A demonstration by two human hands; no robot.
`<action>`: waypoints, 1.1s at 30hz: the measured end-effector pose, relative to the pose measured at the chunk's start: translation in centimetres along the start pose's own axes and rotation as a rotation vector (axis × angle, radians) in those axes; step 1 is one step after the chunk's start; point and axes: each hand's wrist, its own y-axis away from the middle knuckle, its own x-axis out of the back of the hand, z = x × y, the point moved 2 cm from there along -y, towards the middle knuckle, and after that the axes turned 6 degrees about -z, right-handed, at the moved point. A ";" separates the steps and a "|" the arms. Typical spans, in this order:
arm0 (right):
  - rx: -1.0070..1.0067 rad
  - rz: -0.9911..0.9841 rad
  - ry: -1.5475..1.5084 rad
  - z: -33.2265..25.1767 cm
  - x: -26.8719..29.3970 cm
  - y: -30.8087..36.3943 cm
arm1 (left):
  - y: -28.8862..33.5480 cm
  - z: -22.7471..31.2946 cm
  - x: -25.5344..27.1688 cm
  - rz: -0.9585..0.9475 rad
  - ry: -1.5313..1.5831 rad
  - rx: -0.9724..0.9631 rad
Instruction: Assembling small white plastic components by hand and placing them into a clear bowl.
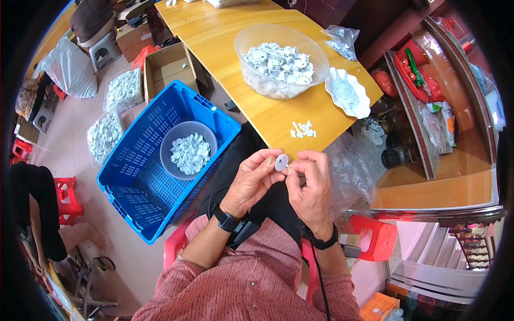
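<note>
Between the thumb and fingers of my left hand (250,176) is a small round white plastic piece (281,162), held up just off the table's near corner. My right hand (309,184) is closed in a pinch at the edge of this piece; whatever its fingertips grip is too small to make out. Just beyond both hands, a little pile of small white parts (303,130) lies on the yellow wooden table (225,59). Farther back stands a clear plastic bowl (251,80) heaped with white plastic pieces. Right of it, a white scalloped dish (360,109) holds tiny pale parts.
At my left, a blue plastic crate (131,176) contains a grey bowl (167,166) of white pieces. Behind it are an open cardboard box (166,72) and clear bags of white pieces (123,88). A clear plastic bag (342,40) lies at the table's far right. Another person's leg (80,238) shows at far left.
</note>
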 end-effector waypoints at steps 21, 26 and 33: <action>0.077 -0.086 0.235 -0.3 -1.0 0.0 | 0.3 1.3 -1.7 0.039 -0.595 -0.107; 0.010 -0.090 0.048 0.2 -1.2 0.2 | 0.5 1.1 -0.7 0.061 -0.560 -0.085; -0.034 -0.078 -0.076 0.7 -1.0 0.5 | 0.5 0.5 0.1 0.091 -0.171 -0.054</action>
